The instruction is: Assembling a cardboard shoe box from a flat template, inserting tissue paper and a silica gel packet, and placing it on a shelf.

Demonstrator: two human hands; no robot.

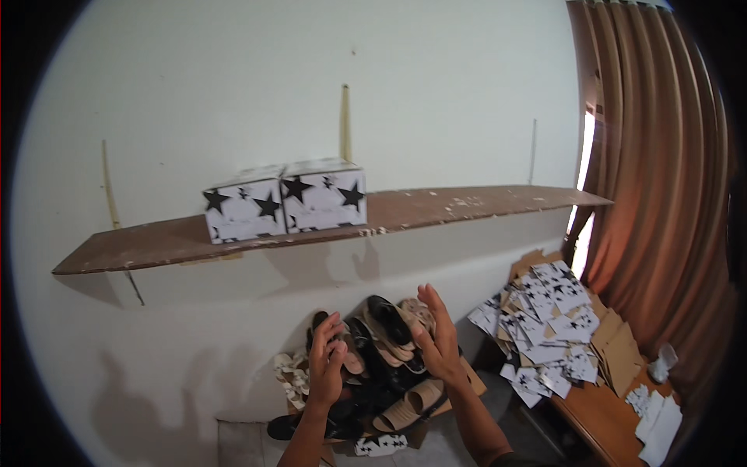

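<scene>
My left hand (pixel 325 366) and my right hand (pixel 437 336) are raised in front of me, palms facing each other, fingers apart, holding nothing. Above them, two white boxes with black stars (pixel 284 201) stand side by side on a worn brown wooden wall shelf (pixel 467 204). Behind and below my hands lies a heap of shoes and sandals (pixel 381 366), black, tan and white, against the white wall.
A pile of flattened star-printed cartons (pixel 548 327) leans at the right on a wooden bench (pixel 603 412). Brown curtains (pixel 661 179) hang at the far right beside a bright window gap. White paper scraps (pixel 657 416) lie on the bench.
</scene>
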